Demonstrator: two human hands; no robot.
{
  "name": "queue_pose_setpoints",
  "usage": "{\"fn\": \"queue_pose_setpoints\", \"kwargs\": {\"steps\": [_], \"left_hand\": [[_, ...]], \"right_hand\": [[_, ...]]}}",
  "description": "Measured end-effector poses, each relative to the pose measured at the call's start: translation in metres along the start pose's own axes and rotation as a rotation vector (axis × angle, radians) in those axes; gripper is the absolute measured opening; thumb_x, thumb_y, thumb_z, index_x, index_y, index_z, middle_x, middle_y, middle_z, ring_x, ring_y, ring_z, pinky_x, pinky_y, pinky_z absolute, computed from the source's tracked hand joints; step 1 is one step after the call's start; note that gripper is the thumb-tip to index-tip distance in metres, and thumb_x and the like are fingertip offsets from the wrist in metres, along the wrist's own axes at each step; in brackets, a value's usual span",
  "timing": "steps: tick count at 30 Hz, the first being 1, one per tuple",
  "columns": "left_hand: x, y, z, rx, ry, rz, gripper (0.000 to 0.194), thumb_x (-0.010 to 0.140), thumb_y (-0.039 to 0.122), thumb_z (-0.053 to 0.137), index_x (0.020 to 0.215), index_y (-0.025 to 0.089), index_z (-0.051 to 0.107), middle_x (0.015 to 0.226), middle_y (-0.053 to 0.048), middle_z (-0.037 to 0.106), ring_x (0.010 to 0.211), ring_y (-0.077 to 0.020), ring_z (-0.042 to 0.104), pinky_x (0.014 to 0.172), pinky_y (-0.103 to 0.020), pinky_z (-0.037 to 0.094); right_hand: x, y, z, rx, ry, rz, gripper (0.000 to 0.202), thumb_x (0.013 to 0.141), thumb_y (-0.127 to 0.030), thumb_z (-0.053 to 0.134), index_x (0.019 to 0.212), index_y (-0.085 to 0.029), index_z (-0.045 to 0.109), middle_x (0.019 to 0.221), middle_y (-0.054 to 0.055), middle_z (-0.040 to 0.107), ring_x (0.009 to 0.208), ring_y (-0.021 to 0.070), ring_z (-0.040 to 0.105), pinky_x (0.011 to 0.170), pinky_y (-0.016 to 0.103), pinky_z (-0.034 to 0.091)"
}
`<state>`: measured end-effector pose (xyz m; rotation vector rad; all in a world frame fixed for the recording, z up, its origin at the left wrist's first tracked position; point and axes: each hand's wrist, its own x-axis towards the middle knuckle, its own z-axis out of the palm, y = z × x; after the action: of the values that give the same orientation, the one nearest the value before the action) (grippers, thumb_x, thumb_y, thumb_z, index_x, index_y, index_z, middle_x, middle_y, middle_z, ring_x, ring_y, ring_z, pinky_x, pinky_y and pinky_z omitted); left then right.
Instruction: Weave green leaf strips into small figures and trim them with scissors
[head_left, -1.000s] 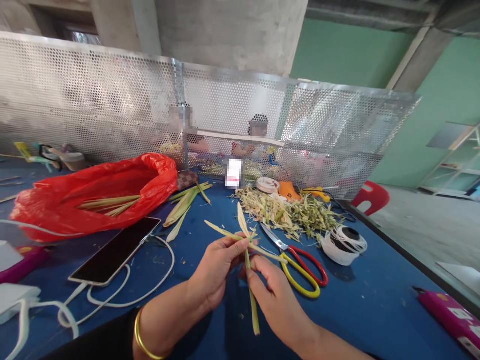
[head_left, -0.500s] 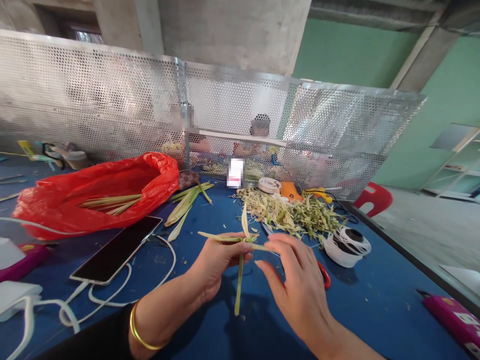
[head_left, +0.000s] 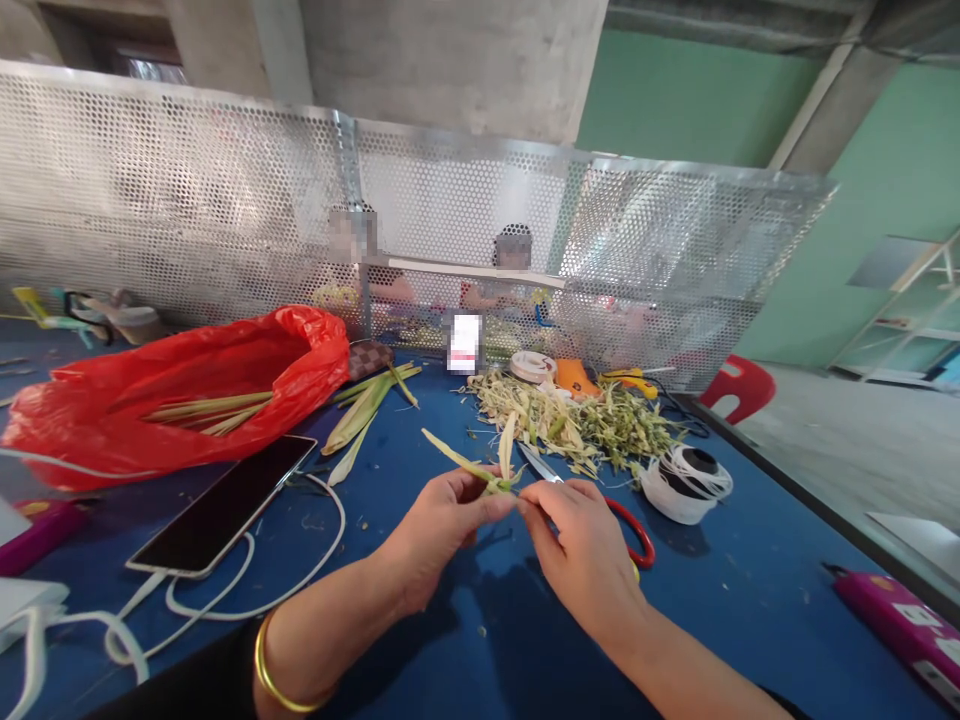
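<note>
My left hand (head_left: 457, 515) pinches a small knot of crossed pale green leaf strips (head_left: 498, 486) between thumb and fingers. One strip points up and left from it, another stands upright. My right hand (head_left: 574, 530) is closed beside it, thumb and forefinger pressed together at the right side of the knot on what looks like a strip end, mostly hidden by the fingers. Under and behind the right hand lie scissors (head_left: 634, 535) with red handles, their blades partly showing.
A red plastic bag (head_left: 300, 350) with stalks lies left, near a phone (head_left: 225, 510) and white cable. Long leaves (head_left: 352, 420) lie behind my hands. Leaf scraps (head_left: 555, 420), a white string spool (head_left: 686, 485) and a purple tool (head_left: 892, 620) are right. A perforated metal screen (head_left: 465, 200) stands behind.
My right hand has moved left and its spread thumb and forefinger have closed beside the knot. The strip that hung down below the knot no longer shows there. The view shifted slightly.
</note>
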<state>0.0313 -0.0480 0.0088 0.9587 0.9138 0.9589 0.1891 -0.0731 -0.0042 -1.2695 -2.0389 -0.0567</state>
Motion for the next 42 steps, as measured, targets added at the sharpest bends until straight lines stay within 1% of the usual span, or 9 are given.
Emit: {"fn": "queue_pose_setpoints", "kwargs": {"steps": [6,14,17,23,27,30,35,38,42], "left_hand": [[0.002,-0.004,0.002,0.104,0.067,0.105,0.023,0.060,0.024,0.078,0.080,0.015,0.069,0.073,-0.001,0.068,0.075,-0.0148,0.060,0.073,-0.023,0.043],[0.007,-0.010,-0.003,0.284,0.193,0.220,0.024,0.066,0.026,0.073,0.087,0.016,0.069,0.075,-0.002,0.069,0.075,-0.0169,0.061,0.070,-0.025,0.045],[0.008,-0.010,-0.005,0.407,0.149,0.289,0.014,0.074,0.031,0.066,0.078,0.018,0.069,0.079,-0.003,0.069,0.079,-0.0169,0.060,0.073,-0.024,0.044],[0.010,-0.020,-0.009,0.537,0.030,0.289,0.027,0.084,0.039,0.051,0.073,0.017,0.063,0.057,0.001,0.056,0.051,-0.0112,0.049,0.050,-0.022,0.036],[0.009,-0.019,-0.007,0.558,0.072,0.313,0.025,0.082,0.036,0.053,0.069,0.017,0.062,0.059,0.002,0.057,0.054,-0.0107,0.048,0.053,-0.022,0.035],[0.006,-0.009,-0.005,0.392,0.061,0.171,0.018,0.076,0.033,0.060,0.076,0.015,0.064,0.059,0.003,0.055,0.049,-0.0073,0.040,0.048,-0.020,0.029],[0.005,0.007,-0.007,0.145,0.010,-0.133,0.037,0.069,0.040,0.067,0.095,0.014,0.065,0.071,-0.001,0.063,0.043,-0.0029,0.031,0.043,-0.020,0.011],[0.004,0.010,-0.007,0.157,0.014,-0.127,0.038,0.063,0.033,0.073,0.095,0.012,0.067,0.063,0.000,0.062,0.042,-0.0028,0.030,0.043,-0.021,0.012],[-0.001,0.011,-0.004,0.213,0.004,-0.115,0.037,0.066,0.033,0.070,0.097,0.013,0.068,0.061,0.000,0.063,0.040,-0.0027,0.026,0.043,-0.022,0.011]], "right_hand": [[-0.002,-0.004,0.000,-0.010,-0.078,-0.024,0.026,0.093,-0.017,0.038,0.070,-0.019,0.049,0.059,-0.001,0.054,0.054,0.0138,0.044,0.067,0.030,0.030],[0.001,-0.006,-0.007,-0.042,-0.081,-0.065,0.026,0.093,-0.015,0.037,0.070,-0.018,0.049,0.060,-0.001,0.053,0.055,0.0132,0.045,0.069,0.030,0.029],[0.001,-0.006,-0.006,-0.043,-0.069,-0.076,0.026,0.093,-0.015,0.037,0.070,-0.018,0.049,0.061,-0.001,0.055,0.056,0.0131,0.046,0.070,0.030,0.029],[-0.004,-0.009,0.003,-0.006,-0.077,-0.077,0.024,0.091,-0.013,0.039,0.068,-0.019,0.046,0.060,-0.001,0.055,0.056,0.0135,0.046,0.069,0.029,0.029],[-0.008,-0.014,0.004,0.013,-0.072,-0.087,0.024,0.090,-0.011,0.039,0.068,-0.019,0.045,0.061,0.000,0.054,0.057,0.0140,0.045,0.069,0.029,0.030],[-0.008,-0.014,0.003,0.028,-0.074,-0.077,0.024,0.090,-0.012,0.039,0.068,-0.019,0.045,0.060,0.000,0.053,0.056,0.0139,0.044,0.069,0.029,0.030],[-0.006,-0.012,0.002,0.087,-0.115,-0.019,0.023,0.090,-0.016,0.042,0.068,-0.019,0.047,0.060,-0.001,0.055,0.056,0.0132,0.044,0.069,0.029,0.031],[-0.002,-0.011,-0.001,0.252,-0.148,0.095,0.023,0.089,-0.024,0.047,0.067,-0.019,0.052,0.062,-0.001,0.057,0.060,0.0134,0.047,0.067,0.028,0.033],[0.006,-0.003,-0.005,0.667,-0.102,0.510,0.026,0.084,-0.042,0.055,0.073,-0.018,0.059,0.064,-0.001,0.055,0.060,0.0126,0.047,0.055,0.024,0.034]]}}
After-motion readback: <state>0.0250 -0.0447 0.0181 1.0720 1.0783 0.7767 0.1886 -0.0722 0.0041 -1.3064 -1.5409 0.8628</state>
